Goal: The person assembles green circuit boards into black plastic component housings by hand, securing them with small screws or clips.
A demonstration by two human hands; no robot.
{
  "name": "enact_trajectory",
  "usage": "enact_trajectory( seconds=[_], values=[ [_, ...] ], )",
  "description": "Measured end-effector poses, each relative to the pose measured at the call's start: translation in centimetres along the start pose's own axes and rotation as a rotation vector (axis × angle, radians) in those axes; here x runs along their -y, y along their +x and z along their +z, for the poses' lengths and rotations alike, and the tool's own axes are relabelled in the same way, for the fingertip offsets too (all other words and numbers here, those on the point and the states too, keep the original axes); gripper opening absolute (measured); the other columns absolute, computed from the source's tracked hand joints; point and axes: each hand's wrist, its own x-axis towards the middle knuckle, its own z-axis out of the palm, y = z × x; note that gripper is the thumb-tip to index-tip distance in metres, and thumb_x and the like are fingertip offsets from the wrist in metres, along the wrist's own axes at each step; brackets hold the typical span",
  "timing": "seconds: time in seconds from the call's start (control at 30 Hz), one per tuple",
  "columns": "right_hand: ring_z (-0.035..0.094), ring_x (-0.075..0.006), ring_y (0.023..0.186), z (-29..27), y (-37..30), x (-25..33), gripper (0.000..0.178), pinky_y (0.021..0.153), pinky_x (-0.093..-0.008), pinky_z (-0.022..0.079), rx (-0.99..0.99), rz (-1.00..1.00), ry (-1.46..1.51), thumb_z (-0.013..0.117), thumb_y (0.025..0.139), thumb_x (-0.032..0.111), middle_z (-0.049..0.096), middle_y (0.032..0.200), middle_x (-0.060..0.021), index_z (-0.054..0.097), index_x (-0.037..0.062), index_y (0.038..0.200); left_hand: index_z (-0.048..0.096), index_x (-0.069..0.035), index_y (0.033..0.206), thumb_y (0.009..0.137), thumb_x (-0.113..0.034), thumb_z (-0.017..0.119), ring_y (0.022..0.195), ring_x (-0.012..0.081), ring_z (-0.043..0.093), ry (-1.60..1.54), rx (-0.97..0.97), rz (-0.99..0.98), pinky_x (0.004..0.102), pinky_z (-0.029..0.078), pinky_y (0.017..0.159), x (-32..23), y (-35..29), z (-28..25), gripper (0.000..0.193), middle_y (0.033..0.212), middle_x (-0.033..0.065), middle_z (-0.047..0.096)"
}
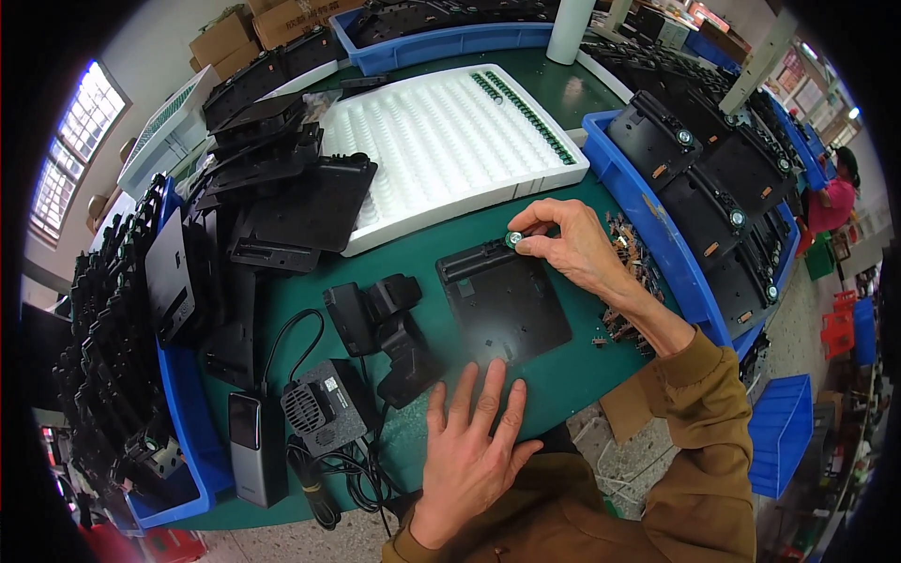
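A flat black plastic panel lies on the green tabletop, a raised ridge along its far edge. At the far right end of that ridge, my right hand pinches a small round green-and-silver part between thumb and fingers. Whether the part is seated in the panel or only touching it, I cannot tell. My left hand lies flat with fingers spread, its fingertips at the panel's near edge. Beyond the panel stands a white foam tray full of small hollows, with green round parts in rows along its right side.
A blue bin of similar panels stands on the right, beside a pile of small brown parts. Another blue bin and stacked panels fill the left. Nearer are a grey power bank, a vented black device and cables.
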Motion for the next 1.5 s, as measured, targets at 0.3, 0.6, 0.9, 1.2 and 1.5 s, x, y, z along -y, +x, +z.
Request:
enact_trajectory(
  seconds=[0.3,0.6,0.9,1.2,1.5],
  values=[
    [0.071,-0.0295,0.087,-0.4,0.4,-0.6,0.026,0.081,-0.0356,0.054,-0.073,-0.171,-0.081,0.067,0.079,0.005,0.073,0.093,-0.0176,0.073,-0.0027,0.103,0.054,-0.008,0.137,0.076,-0.042,0.076,0.138,0.0387,0.037,-0.008,-0.006,-0.003,0.0580,0.029,0.111,0.0,0.0,0.1,0.074,0.153,0.0157,0.039],
    [0.069,-0.0191,0.082,0.2,0.5,-0.2,0.015,0.076,-0.0303,0.053,-0.029,-0.089,-0.061,0.070,0.080,0.002,0.072,0.090,-0.0106,0.073,-0.0024,0.094,0.055,-0.008,0.137,0.077,-0.044,0.075,0.138,0.0392,0.037,0.004,0.002,0.000,0.0581,0.029,0.110,0.0,0.0,0.0,0.073,0.153,0.0164,0.040],
    [0.070,-0.0236,0.081,0.5,0.4,1.1,0.018,0.075,-0.0343,0.054,-0.067,-0.034,-0.331,0.070,0.078,0.006,0.072,0.088,-0.0148,0.073,-0.0026,0.093,0.056,-0.007,0.136,0.078,-0.043,0.074,0.137,0.0399,0.038,0.003,-0.014,0.008,0.0580,0.029,0.110,-0.1,0.0,0.0,0.070,0.153,0.0162,0.039],
    [0.067,-0.0215,0.083,-4.1,-4.5,0.7,0.023,0.074,-0.0311,0.053,-0.164,-0.177,-0.281,0.066,0.081,0.001,0.069,0.099,-0.0137,0.070,-0.0026,0.104,0.056,-0.007,0.137,0.079,-0.041,0.073,0.137,0.0400,0.038,0.010,-0.029,0.003,0.0565,0.027,0.113,-0.2,0.0,0.0,0.069,0.154,0.0143,0.040],
    [0.060,-0.0275,0.087,-3.2,-12.0,0.2,0.022,0.076,-0.0387,0.048,-0.067,-0.256,-0.513,0.074,0.071,0.004,0.062,0.085,-0.0082,0.071,0.0044,0.093,0.056,-0.007,0.136,0.080,-0.041,0.073,0.137,0.0397,0.038,0.025,-0.033,0.008,0.0566,0.028,0.112,-0.2,-0.1,0.1,0.068,0.153,0.0145,0.040]
  ],
)
